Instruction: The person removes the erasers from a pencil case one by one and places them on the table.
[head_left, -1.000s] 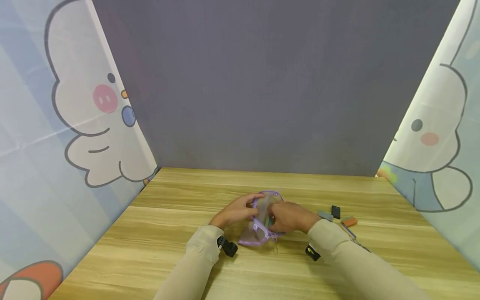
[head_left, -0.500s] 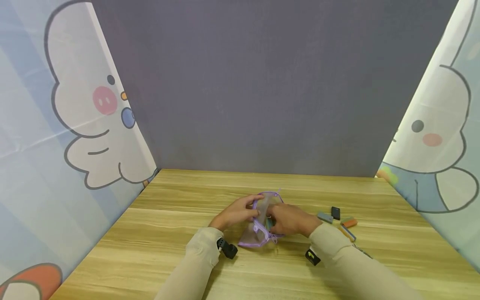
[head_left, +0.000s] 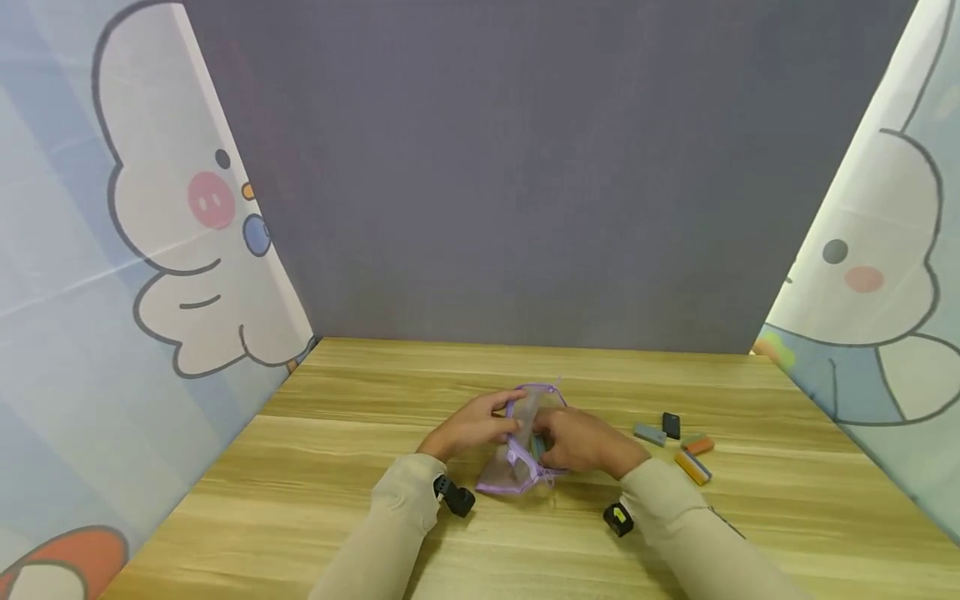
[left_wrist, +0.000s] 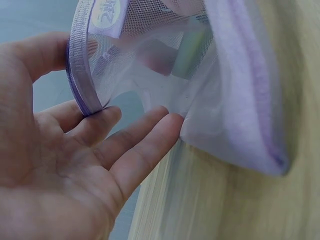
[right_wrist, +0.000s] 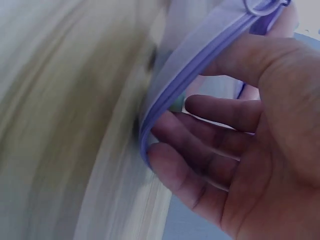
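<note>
A see-through mesh zip pouch point(head_left: 501, 472) with purple edging lies with its mouth open between both hands. My left hand point(head_left: 472, 427) holds the zipped rim, with the thumb and fingers on either side of it in the left wrist view. My right hand point(head_left: 581, 437) reaches into the pouch mouth. Through the mesh in the left wrist view, a flat green piece point(left_wrist: 192, 47) touches or nearly touches its fingertips. In the right wrist view, the zip edge point(right_wrist: 185, 82) hides the thumb tip, so whether the right fingers pinch the green piece is unclear.
Right of the hands on the wooden table point(head_left: 300, 508) lie a grey block-like piece point(head_left: 649, 434), a black one point(head_left: 671, 426), an orange one point(head_left: 699, 445) and a yellow-and-blue one point(head_left: 693, 467). A thin dark item point(head_left: 726, 523) shows beside the right sleeve. A grey panel point(head_left: 525, 167) stands behind.
My right wrist and forearm have shifted slightly, uncovering more of the yellow-and-blue piece. The right fingers stay inside the pouch. My left hand keeps its hold on the rim.
</note>
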